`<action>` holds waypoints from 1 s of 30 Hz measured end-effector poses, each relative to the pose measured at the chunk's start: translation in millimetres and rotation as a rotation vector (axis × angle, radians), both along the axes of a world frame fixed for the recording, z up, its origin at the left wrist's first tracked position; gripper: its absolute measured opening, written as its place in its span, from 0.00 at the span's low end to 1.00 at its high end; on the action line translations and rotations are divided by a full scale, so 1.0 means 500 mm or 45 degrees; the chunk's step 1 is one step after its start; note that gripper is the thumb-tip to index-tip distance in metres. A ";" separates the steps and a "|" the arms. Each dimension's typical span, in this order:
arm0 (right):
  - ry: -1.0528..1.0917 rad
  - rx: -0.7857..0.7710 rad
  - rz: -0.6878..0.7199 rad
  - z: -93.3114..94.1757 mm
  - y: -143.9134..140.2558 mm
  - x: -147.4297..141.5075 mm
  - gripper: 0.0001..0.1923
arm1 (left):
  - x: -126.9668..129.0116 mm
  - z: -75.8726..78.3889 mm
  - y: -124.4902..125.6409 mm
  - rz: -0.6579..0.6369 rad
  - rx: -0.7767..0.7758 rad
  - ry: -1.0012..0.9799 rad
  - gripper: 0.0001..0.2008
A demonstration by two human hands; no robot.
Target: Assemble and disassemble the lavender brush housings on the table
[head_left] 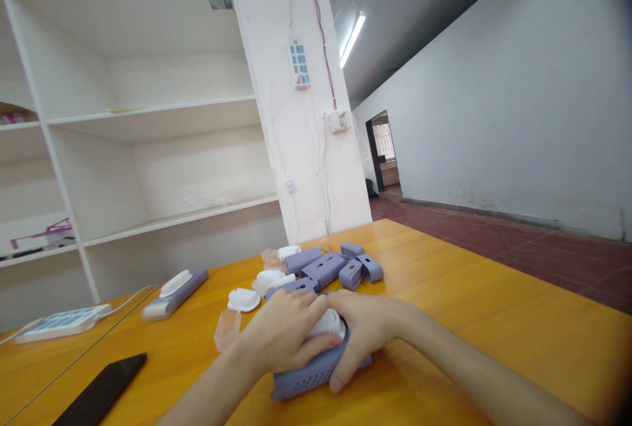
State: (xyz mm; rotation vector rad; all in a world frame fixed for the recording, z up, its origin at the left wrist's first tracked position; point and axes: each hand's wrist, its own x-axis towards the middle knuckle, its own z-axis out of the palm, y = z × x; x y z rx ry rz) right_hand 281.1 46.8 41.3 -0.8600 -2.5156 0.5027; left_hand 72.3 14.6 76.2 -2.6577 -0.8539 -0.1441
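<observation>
On the table before me lies a purple plastic housing (pixel 311 376) with small holes along its side. A white ribbed rounded piece (pixel 330 324) sits at its top, between my hands. My left hand (pixel 284 330) is closed on the white piece, thumb along its near edge and fingers over its far side. Curled round the housing's right part is my right hand (pixel 368 327), its thumb pressed on the near side. My fingers hide part of both pieces, so I cannot tell how far one sits inside the other.
Beyond my hands are several purple housings (pixel 323 270), small purple caps (pixel 351 274), white oval pieces (pixel 243 299) and a clear cup (pixel 228 330). To the left stand an assembled purple-and-white unit (pixel 180 291), a power strip (pixel 64 322) with a cord, and a black flat object (pixel 101 392).
</observation>
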 end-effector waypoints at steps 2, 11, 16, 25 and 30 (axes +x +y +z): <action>-0.051 -0.087 0.003 0.003 0.000 -0.001 0.36 | -0.011 -0.004 -0.005 0.013 0.020 0.008 0.21; -0.076 -0.196 -0.032 0.004 0.005 -0.004 0.41 | -0.010 -0.009 -0.008 0.127 0.151 0.076 0.23; -0.045 -0.197 0.006 0.009 0.003 -0.007 0.34 | 0.016 -0.003 -0.007 0.115 0.190 0.143 0.20; -0.037 -0.196 0.021 0.010 -0.002 -0.007 0.36 | 0.017 -0.007 -0.002 0.094 0.148 0.130 0.19; -0.040 -0.198 -0.014 0.001 0.006 -0.004 0.43 | -0.001 -0.007 0.003 0.202 0.038 -0.055 0.34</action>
